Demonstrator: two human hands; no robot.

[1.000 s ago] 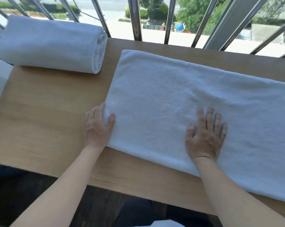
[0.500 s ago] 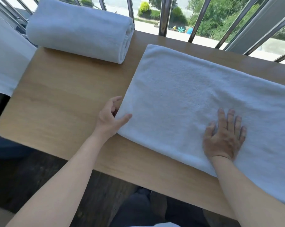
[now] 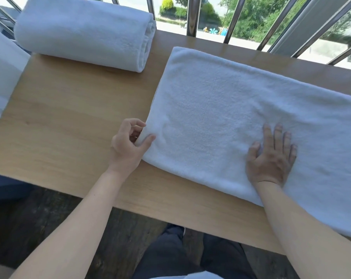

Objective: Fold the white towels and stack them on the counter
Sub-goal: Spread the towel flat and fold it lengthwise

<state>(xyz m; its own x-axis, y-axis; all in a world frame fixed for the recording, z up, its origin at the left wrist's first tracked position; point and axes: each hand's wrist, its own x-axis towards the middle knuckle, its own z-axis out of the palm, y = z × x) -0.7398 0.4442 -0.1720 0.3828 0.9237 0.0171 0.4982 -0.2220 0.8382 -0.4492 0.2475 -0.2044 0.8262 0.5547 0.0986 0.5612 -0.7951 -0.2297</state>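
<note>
**Pinching at the towel's near-left corner**

The folded white towel (image 3: 231, 109) is laid flat on the right part of the wooden counter (image 3: 70, 117). Its corner is pinched by the left hand (image 3: 128, 146), thumb on top. It is pressed down by the right hand (image 3: 271, 158), fingers spread straight. A rolled towel (image 3: 84, 31) is set far-left, apart, beside the railing bars (image 3: 191, 15).
</note>
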